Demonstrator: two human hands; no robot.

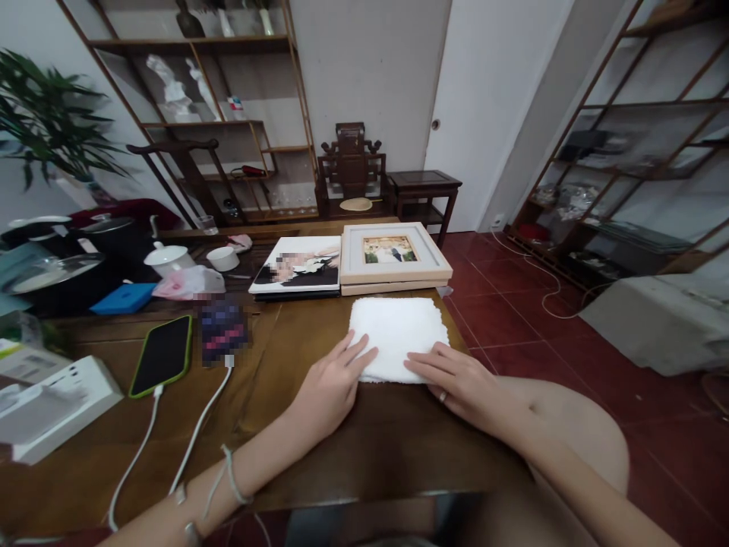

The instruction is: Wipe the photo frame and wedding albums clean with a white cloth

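Note:
A folded white cloth (399, 330), fuzzy at its edges like a towel, lies flat on the brown wooden table (285, 425). My left hand (336, 372) rests on its near left corner, fingers stretched over the fabric. On the near right part lies my right hand (456, 378), its fingers laid flat and a ring on one of them. Just beyond the cloth sits a pale wooden picture frame (353, 270), stacked on another. Left of that is a photo album or panel (285, 254) with a picture on its face.
On the left are a green-cased phone (162, 355) and a second phone (224, 330), both with white cables, plus a white power strip (62, 406). Behind them stand a blue box (124, 298), a white teapot (168, 257) and dark pots (62, 277). A wooden chair (350, 167) stands beyond the table.

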